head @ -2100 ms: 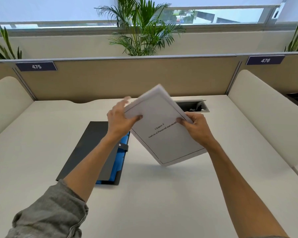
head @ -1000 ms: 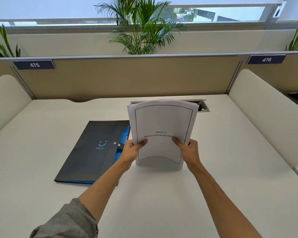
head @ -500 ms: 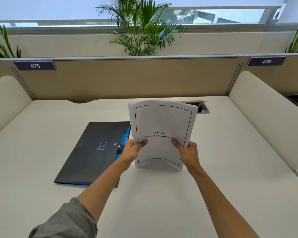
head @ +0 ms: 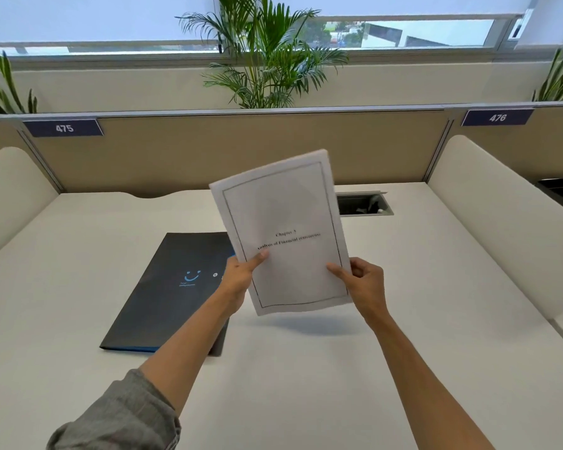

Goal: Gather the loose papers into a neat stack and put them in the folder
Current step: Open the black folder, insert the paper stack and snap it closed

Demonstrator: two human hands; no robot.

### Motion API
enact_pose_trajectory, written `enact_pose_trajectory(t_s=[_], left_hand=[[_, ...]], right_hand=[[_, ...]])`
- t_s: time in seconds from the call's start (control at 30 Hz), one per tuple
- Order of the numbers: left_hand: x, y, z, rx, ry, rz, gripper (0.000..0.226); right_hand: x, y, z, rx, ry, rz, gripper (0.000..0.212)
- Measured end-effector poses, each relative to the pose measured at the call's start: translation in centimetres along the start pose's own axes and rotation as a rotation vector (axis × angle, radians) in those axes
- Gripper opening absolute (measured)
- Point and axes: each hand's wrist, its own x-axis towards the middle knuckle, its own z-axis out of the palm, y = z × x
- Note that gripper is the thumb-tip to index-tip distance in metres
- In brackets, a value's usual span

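A grey sleeve (head: 117, 414) covers the left forearm at the near edge; the right forearm is bare. Both arms reach forward over the pale tabletop (head: 306, 384).

The left hand (head: 238, 280) grips the papers (head: 283, 232) at their lower left edge, thumb pressed on the front page just under the printed title. The right hand (head: 364, 284) pinches the lower right edge, thumb on the front and fingers curled behind. Between the two hands the papers form one squared stack, held clear of the tabletop, with a shadow on the surface beneath. The stack stands nearly upright, tipped so its top leans toward the left hand's side, and it rises well above both hands. The front page carries a thin black border and a centred heading that reads "Chapter 5".

The folder (head: 163, 293) lies flat and closed on the tabletop, left of the left hand and partly under that wrist and forearm. It is dark with a small blue smile mark, and a blue edge shows along its near side.

Beyond the right hand a cable box (head: 361, 204) is sunk in the tabletop. Farther off stands a tan partition (head: 208, 151) with number plates 475 and 476, and a palm (head: 267, 53) behind it.
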Motion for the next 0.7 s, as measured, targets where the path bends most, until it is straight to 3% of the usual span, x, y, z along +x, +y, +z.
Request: enact_pose_trajectory(t_s=[0.13,0.3,0.43,0.57,0.7], left_hand=[[0.1,1.1,-0.1,-0.207,0.048,-0.081,0.047],[-0.6,1.5,1.0,-0.374,-0.014,-0.106,0.024],[-0.8,2.1,1.3,-0.378,-0.015,-0.094,0.029],[-0.5,3.9,-0.9,-0.375,0.035,-0.037,0.042],[0.2,5.7,-3.8,-0.283,0.168,0.08,0.036]], right_hand=[[-0.2,0.3,0.1,0.105,0.034,0.093,0.022],[-1.2,0.3,2.7,0.252,-0.07,0.161,0.018],[-1.1,-0.4,3.7,0.211,-0.027,0.101,0.004],[-0.2,-0.8,2.0,0.046,0.061,0.05,0.004],[0.2,-1.3,0.4,-0.069,0.095,0.011,0.004]])
